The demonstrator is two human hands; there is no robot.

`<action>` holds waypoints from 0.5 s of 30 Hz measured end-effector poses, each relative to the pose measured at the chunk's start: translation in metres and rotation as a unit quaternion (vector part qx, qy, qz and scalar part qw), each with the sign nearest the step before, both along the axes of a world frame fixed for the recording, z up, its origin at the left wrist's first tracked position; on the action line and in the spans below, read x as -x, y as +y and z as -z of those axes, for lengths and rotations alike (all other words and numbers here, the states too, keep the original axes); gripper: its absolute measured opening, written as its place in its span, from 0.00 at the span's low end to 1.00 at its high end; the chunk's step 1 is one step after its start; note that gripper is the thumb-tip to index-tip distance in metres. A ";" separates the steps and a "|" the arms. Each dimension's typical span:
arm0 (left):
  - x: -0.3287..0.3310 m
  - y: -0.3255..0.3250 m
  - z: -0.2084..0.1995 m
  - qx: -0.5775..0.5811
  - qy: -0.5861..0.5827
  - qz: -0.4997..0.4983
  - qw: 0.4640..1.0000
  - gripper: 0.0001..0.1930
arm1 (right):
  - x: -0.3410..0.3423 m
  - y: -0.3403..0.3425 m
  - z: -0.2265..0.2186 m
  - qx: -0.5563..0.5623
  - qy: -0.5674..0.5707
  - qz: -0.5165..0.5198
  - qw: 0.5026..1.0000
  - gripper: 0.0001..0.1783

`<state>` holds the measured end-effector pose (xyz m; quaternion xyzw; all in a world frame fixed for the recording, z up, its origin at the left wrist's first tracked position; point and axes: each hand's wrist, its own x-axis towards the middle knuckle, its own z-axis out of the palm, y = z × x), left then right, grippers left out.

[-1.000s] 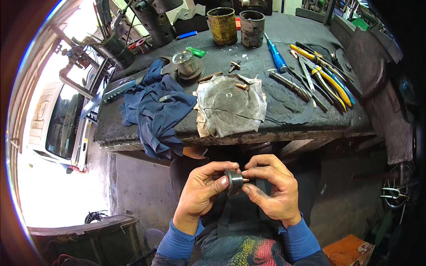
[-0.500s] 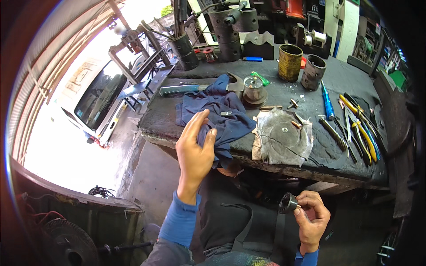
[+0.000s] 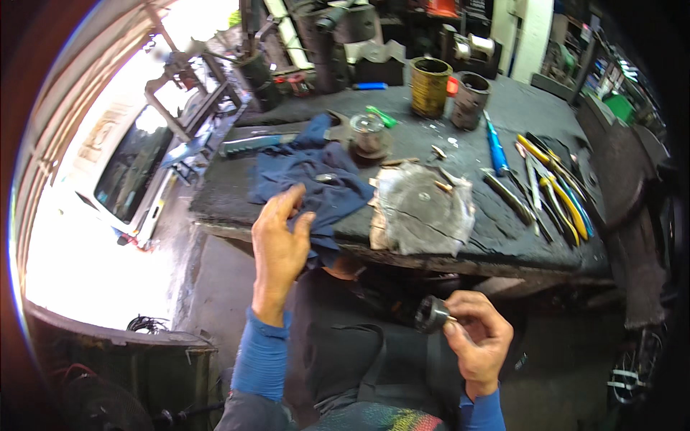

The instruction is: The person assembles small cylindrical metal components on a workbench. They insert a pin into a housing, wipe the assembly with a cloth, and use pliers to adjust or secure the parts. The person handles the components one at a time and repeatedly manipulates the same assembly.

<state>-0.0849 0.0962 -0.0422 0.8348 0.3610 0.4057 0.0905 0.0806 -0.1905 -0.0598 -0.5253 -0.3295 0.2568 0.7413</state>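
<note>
My left hand (image 3: 279, 241) hovers at the bench's front edge, just before a crumpled navy cloth (image 3: 295, 172). Its thumb stands apart from slightly bent fingers, and nothing shows in it. A small shiny metal piece (image 3: 325, 178) lies on the cloth. Lower down and to the right, in front of the bench, my right hand (image 3: 483, 341) pinches the thin shaft of a small round black cup-shaped part (image 3: 431, 314). The part's hollow side faces left. Beyond that hand, a worn grey pad (image 3: 424, 212) rests at the bench's front edge.
On the dark bench (image 3: 287, 108) stand a yellow can (image 3: 430, 90) and a grey can (image 3: 471, 100). Pliers (image 3: 564, 205) and a blue screwdriver (image 3: 496, 147) lie at the right. A blue-handled tool (image 3: 259, 144) lies at the left, behind the cloth. A white vehicle (image 3: 108, 172) is outside.
The view has swung right, so the bench and both hands appear farther left. My left fingers look a little more bent. The black part stays in my right hand and has turned slightly.
</note>
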 end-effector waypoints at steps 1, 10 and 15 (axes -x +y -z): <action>-0.001 0.001 0.006 -0.033 0.038 0.021 0.999 0.17 | 0.001 0.004 -0.002 -0.005 -0.007 -0.001 1.000 0.13; -0.019 -0.004 -0.002 0.046 0.001 -0.003 0.999 0.06 | 0.002 0.010 -0.008 -0.010 -0.198 0.067 0.978 0.16; -0.007 -0.023 0.012 -0.104 0.098 -0.015 0.990 0.13 | 0.004 0.009 -0.014 0.004 -0.235 0.081 0.969 0.16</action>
